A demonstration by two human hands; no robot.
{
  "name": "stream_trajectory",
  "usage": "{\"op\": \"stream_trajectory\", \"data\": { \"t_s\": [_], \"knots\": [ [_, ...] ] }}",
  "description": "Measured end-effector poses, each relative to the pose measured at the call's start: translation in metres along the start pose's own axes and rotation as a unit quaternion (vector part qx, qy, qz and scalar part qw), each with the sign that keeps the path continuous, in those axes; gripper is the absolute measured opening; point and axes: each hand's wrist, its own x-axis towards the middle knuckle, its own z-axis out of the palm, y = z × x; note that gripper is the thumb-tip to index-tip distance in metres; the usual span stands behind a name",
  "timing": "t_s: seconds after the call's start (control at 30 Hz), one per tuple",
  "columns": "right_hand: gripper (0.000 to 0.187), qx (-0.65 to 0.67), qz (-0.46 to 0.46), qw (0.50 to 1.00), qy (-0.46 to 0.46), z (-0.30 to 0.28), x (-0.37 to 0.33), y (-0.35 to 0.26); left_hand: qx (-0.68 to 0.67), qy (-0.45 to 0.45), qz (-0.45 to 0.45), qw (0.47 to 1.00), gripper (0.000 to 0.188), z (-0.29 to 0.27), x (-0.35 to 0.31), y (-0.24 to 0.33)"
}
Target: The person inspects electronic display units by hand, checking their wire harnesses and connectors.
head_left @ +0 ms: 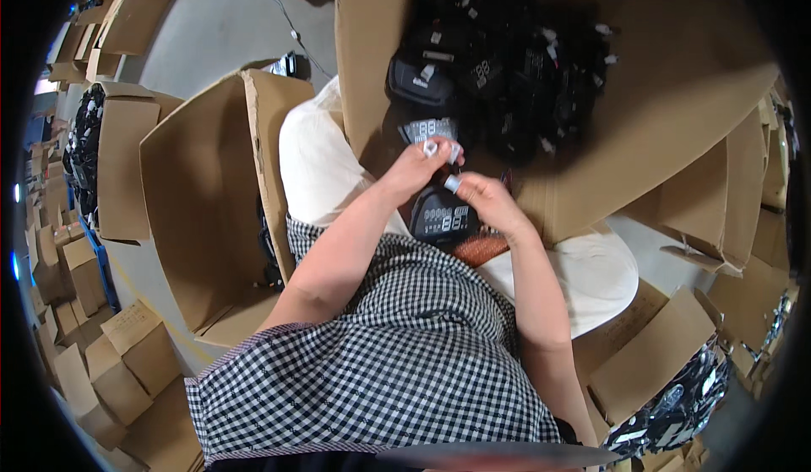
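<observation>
My left hand (418,169) is closed in a pinch in front of the big open carton. Small white pieces show at its fingertips; I cannot tell whether they are plugs or finger wraps. Just right of it, my right hand (492,201) is also closed, with a pale blue-white bit at its fingertips. What either hand grips is too small to make out. Below them, between my legs, a black display unit (441,217) lies with its white-segment face up. Another display unit (429,129) lies just beyond my left hand.
The large carton (676,125) holds a heap of black display units (507,66) with white plugs. An open carton (203,210) stands at my left, another (684,210) at my right. A carton of black bagged parts (676,404) sits at lower right. A cable (291,28) lies on the floor.
</observation>
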Motion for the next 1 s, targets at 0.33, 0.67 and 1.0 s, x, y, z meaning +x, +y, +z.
{"op": "stream_trajectory", "data": {
  "t_s": [0.33,0.67,1.0],
  "knots": [
    [0.028,-0.354,-0.008,0.925,0.141,-0.027,0.002,-0.057,0.0,-0.028,-0.007,1.0,0.024,0.0,-0.006,0.004],
    [0.02,-0.26,0.045,0.957,-0.12,-0.048,0.038,-0.06,0.064,0.005,-0.046,0.997,0.026,0.0,-0.002,0.003],
    [0.022,-0.185,0.09,0.977,-0.065,-0.06,0.017,-0.042,0.153,0.026,-0.051,0.987,0.021,0.014,-0.01,0.014]
  ]
}}
